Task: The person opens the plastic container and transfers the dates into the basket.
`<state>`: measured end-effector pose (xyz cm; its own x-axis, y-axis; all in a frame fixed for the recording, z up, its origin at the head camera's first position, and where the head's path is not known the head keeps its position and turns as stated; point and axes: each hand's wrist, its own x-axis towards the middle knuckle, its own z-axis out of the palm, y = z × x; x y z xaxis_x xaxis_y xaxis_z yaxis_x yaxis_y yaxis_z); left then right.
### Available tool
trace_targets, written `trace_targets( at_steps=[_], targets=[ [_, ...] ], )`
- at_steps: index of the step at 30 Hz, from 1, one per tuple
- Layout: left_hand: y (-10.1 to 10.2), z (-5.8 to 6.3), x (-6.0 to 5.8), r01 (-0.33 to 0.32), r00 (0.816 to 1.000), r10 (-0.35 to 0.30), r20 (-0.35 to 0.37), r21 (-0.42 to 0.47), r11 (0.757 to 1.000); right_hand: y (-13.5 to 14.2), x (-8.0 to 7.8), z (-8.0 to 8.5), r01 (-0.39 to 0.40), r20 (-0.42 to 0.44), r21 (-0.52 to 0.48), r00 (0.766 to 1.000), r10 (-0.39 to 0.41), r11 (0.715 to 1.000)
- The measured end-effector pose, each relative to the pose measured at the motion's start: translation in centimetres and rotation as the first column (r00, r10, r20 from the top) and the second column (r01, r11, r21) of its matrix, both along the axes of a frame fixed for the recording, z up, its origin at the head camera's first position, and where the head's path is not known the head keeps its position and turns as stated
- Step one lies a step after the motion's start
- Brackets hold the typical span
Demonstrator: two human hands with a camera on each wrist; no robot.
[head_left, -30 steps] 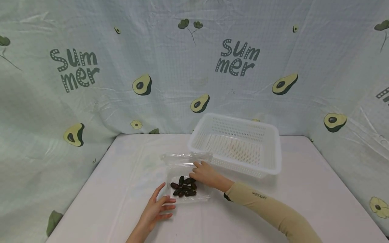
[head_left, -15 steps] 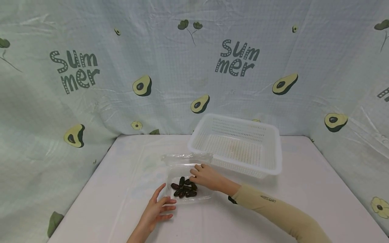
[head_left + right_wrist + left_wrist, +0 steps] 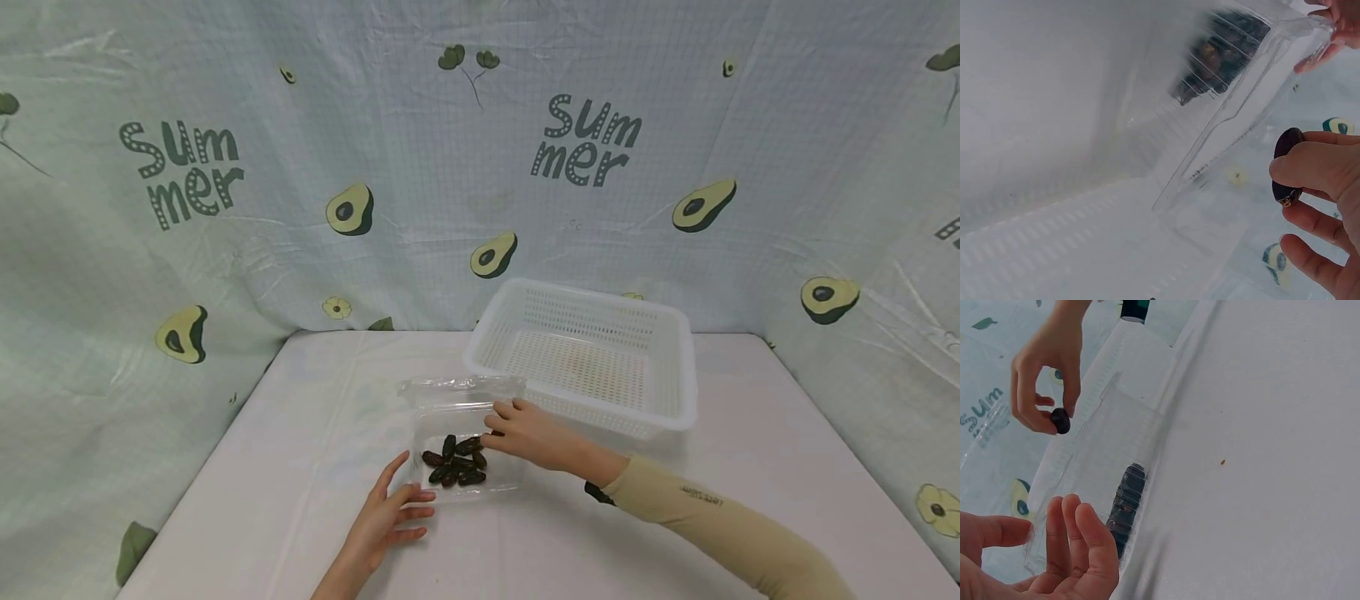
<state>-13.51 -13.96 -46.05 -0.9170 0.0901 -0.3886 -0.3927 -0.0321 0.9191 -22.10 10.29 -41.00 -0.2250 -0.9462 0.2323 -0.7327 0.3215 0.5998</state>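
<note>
My right hand is over the right side of a clear plastic box and pinches a dark brown date between thumb and fingers. In the left wrist view that date shows as a dark end at the right hand's fingertips, clear of the box. Several more dates lie bunched together on the box's floor. At the box's near left corner rests my left hand, thumb along the left wall, fingers spread loosely by the front wall. Nothing is held in its palm.
A white perforated plastic basket stands behind and right of the box. The box's clear lid is folded back toward it. A patterned curtain rises behind the white table. A tiny brown crumb lies on the cloth.
My right hand has drawn back to the right from the pile of dates, now with one date in its fingers. The left hand and the box have stayed in place.
</note>
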Motion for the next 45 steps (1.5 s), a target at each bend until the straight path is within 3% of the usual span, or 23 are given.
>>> trace_targets(
  at_steps=[6, 13, 20, 28, 34, 45],
  targets=[
    [0.0, 0.0, 0.0, 0.004, 1.0, -0.004, 0.003, 0.006, 1.0, 1.5, 0.2, 1.0, -0.037, -0.088, -0.024, 0.995, 0.035, 0.999],
    [-0.1, -0.1, 0.0, 0.008, 1.0, -0.008, 0.007, 0.004, 1.0, 3.7, 0.6, 3.2, 0.002, -0.101, 0.005, 0.995, -0.002, 1.0],
    [-0.1, -0.1, -0.1, 0.005, 1.0, -0.005, 0.014, 0.006, 1.0, 6.6, 0.1, 4.6, 0.005, -0.088, -0.075, 0.996, -0.012, 0.997],
    [-0.1, 0.0, 0.1, 0.005, 1.0, -0.005, 0.008, 0.015, 1.0, 10.0, -1.9, 6.1, 0.063, -0.065, -0.143, 0.995, -0.073, 0.988],
    [-0.1, 0.1, 0.0, 0.008, 1.0, -0.008, 0.009, 0.021, 1.0, 12.2, -4.3, 7.1, 0.115, -0.067, -0.161, 0.99, -0.127, 0.98],
    [-0.1, -0.1, -0.1, 0.006, 1.0, -0.006, 0.014, 0.028, 1.0, 14.1, -8.7, 7.3, 0.205, -0.048, -0.205, 0.975, -0.219, 0.957]
  ],
)
